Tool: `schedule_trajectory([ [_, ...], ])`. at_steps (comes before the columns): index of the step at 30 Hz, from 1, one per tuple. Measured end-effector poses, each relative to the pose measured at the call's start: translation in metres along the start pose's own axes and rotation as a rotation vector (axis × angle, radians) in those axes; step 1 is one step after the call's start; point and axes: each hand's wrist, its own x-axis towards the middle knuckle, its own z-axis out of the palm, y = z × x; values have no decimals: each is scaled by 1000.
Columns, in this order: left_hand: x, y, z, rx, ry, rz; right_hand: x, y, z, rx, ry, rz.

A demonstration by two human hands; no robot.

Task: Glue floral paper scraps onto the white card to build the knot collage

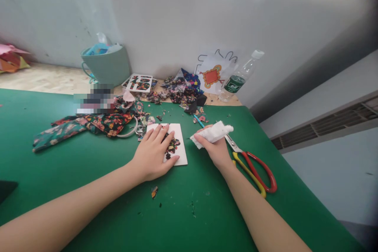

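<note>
My left hand [153,153] lies flat with its fingers spread on a white board [182,153]. Dark floral fabric pieces [173,145] show on the board, partly hidden under the fingers. Just right of the board, my right hand [217,150] is closed around a crumpled white tube [213,132], its narrow end pointing right. A thin dark tip sticks out left of that hand; what it belongs to is unclear. The blue stick [199,121] reaches toward the right fingers. Beside the right wrist lie scissors [251,169] with one red and one yellow handle, blades partly hidden.
Floral cloth [109,123] and a clear ring [130,130] lie left of the board. Fabric scraps [183,88], a patterned card [141,83], a drawing [211,76], a plastic bottle [234,82] and a green mug-shaped container [108,65] stand or lie along the wall. The green table [118,212] has small scraps.
</note>
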Motion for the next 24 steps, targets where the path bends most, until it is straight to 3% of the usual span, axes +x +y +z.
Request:
schedule_trajectory([
  [8,1,0,1,28,-14,-28,-5,-4,3,-84,-102,62],
  [24,1,1,2,65,-30,-35,-6,0,5,-87,-125,87],
])
